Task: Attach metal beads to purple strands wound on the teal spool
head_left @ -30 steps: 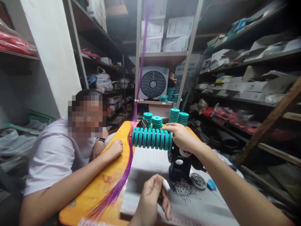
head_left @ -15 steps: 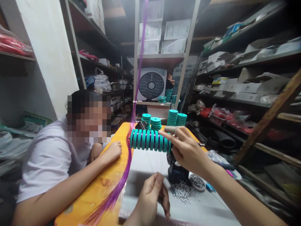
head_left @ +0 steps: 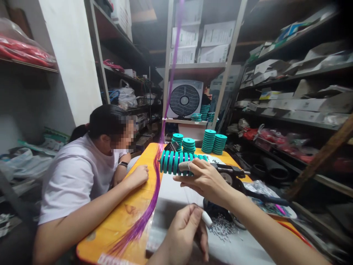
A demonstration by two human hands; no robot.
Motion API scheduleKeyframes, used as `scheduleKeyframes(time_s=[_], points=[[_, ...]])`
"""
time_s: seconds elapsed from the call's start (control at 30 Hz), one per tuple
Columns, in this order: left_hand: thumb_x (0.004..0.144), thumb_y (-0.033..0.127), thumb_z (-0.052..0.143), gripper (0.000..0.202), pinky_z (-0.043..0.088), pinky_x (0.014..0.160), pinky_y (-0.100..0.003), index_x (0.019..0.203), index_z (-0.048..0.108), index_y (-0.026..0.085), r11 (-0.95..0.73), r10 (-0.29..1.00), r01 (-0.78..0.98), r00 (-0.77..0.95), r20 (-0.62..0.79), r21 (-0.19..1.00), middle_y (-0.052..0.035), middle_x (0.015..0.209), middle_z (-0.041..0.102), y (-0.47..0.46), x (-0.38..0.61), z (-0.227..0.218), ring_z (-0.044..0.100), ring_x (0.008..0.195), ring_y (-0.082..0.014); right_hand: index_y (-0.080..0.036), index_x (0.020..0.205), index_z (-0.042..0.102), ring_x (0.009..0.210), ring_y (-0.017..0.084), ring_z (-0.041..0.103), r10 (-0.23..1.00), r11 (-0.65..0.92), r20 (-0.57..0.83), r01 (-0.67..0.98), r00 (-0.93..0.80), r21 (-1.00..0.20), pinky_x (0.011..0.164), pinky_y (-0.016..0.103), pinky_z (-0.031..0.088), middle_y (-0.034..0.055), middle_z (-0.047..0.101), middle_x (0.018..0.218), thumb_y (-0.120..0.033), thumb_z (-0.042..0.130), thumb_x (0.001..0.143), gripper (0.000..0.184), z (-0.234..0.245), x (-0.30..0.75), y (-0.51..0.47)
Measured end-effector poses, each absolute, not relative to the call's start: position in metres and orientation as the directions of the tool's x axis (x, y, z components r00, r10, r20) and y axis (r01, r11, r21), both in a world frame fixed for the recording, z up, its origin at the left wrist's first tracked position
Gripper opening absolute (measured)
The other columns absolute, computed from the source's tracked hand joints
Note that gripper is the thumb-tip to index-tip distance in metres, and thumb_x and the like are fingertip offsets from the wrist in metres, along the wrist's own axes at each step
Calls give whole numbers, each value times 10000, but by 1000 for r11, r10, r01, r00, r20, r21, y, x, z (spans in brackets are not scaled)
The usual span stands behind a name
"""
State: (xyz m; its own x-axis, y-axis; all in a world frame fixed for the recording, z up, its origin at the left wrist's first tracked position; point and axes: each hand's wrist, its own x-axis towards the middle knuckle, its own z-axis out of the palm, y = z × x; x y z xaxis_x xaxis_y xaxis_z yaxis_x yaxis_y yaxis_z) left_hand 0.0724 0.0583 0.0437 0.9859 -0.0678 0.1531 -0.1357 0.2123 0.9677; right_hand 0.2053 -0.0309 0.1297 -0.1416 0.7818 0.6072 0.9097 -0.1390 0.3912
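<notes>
A row of teal spools (head_left: 173, 162) lies sideways on a black stand, at the middle of the table. My right hand (head_left: 205, 180) hovers just in front of the row's right end. Its fingers are stretched out and hold nothing, and the index finger wears a pale wrap. My left hand (head_left: 183, 232) is low in the view, closed in a pinch. Faint thin threads (head_left: 190, 195) fan from the spools down to that pinch. A white wrapped fingertip sticks out at its right.
A person in a white shirt (head_left: 74, 176) leans on the orange table (head_left: 121, 221) at left, with a fist (head_left: 139, 173) near a purple strand bundle (head_left: 150, 206). Stacks of teal spools (head_left: 212, 141) stand behind. Small metal beads (head_left: 222, 227) lie at right. Packed shelves line both sides.
My right hand left the right end of the spool row and came down in front of it, fingers spread. The person at left turned their head down toward the table.
</notes>
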Motion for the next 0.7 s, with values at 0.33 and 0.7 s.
scheduleKeyframes(time_s=[0.33, 0.7], points=[[931, 412, 421, 509, 311, 1124, -411, 1397, 331, 228, -645, 491, -266, 574, 655, 716, -115, 1411, 421, 207, 103, 123, 416, 1316, -226, -319, 982, 716, 822, 177, 464, 736, -142, 671, 949, -88, 281, 709, 320, 371, 41, 628, 1006, -271, 534, 930, 195, 128, 203, -26], [802, 558, 550, 416, 290, 374, -199, 670, 545, 163, -672, 158, -34, 969, 188, 740, 69, 510, 286, 245, 167, 178, 283, 401, -64, -375, 1065, 692, 867, 186, 473, 759, -133, 650, 966, -44, 221, 743, 335, 381, 17, 633, 1058, -309, 527, 935, 220, 127, 204, -25]])
